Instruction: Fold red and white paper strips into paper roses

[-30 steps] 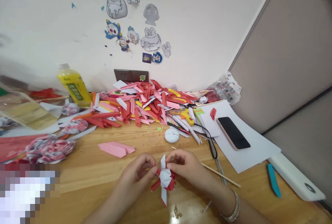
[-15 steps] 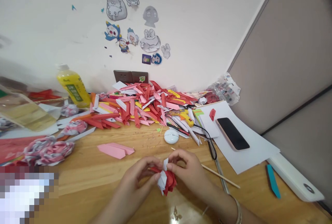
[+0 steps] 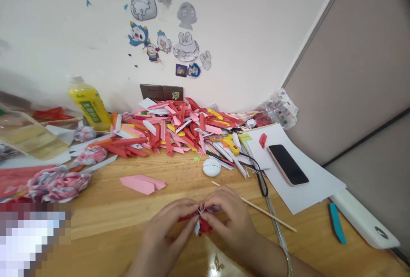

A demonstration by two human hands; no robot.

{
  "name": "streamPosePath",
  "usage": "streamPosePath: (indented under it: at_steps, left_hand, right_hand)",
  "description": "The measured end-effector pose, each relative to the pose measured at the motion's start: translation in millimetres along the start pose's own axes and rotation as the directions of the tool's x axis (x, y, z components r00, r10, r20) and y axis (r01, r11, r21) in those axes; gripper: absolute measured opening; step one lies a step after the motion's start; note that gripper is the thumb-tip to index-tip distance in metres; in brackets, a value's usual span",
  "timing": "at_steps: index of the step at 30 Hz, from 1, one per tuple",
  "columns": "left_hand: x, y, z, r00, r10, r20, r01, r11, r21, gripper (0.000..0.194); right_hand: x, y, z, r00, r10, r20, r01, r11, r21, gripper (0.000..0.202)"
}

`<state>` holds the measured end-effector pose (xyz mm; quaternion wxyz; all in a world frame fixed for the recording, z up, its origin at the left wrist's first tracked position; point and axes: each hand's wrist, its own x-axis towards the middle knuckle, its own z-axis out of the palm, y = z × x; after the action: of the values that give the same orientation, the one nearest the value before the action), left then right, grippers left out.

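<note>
Head view looks down on a wooden desk pushed against a white wall that carries a cluster of cartoon stickers. Along the back of the desk runs a big heap of folded paper strips in red, pink, white and yellow. White paper sheets lie to the right with a dark phone resting on them. A yellow bottle stands at the left near the wall, and crumpled red-and-white paper flowers sit further forward on that side. A flat pink folded piece lies alone on the bare wood, a small white round gadget just in front of the heap, and a thin wooden stick slants off to the right.

Close to the near edge, both hands meet over a small red-and-white folded paper piece (mostly hidden by fingers). The left hand pinches its left side with thumb and fingertips, and the right hand, a bracelet at the wrist, is closed on the right side and top. The piece is held just above the desk, in the middle between the two hands.
</note>
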<state>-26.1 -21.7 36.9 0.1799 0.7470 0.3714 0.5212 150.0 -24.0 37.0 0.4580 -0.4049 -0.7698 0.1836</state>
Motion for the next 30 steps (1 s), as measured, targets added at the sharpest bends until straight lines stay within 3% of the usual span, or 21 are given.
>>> streamPosePath:
  at_steps: [7,13,17,21,23,27,30]
  left_hand:
    - [4,1,0.6,0.997,-0.03,0.068,0.033,0.999,-0.039,0.014]
    - [12,5,-7.5,0.958,-0.103,0.268,0.128,0.989,-0.078,0.012]
    - [13,2,-10.7,0.863,-0.245,0.443,0.338,0.93,-0.144,0.018]
    - [11,-7,-6.9,0.652,-0.395,0.647,0.651,0.729,-0.212,0.023]
    - [10,-10,-4.3,0.577,-0.42,0.7,0.735,0.642,-0.22,0.024]
    - [10,-12,-1.1,0.57,-0.482,0.666,0.737,0.658,-0.154,0.021]
    - [10,-9,-0.9,0.565,-0.51,0.648,0.733,0.671,-0.111,0.018]
  right_hand:
    - [1,1,1,0.999,0.043,-0.012,-0.042,0.996,0.077,0.016]
    - [2,-7,-4,0.996,0.081,0.026,-0.084,0.979,0.184,0.022]
    - [0,-8,-2,0.95,0.28,0.138,-0.309,0.906,0.289,0.019]
    - [-1,1,6,0.828,0.481,0.289,-0.558,0.761,0.333,0.016]
    - [-1,6,7,0.778,0.52,0.352,-0.626,0.69,0.364,0.016]
    - [2,13,3,0.731,0.482,0.483,-0.669,0.646,0.368,0.02]
    - [3,12,1,0.726,0.477,0.496,-0.671,0.649,0.358,0.018]
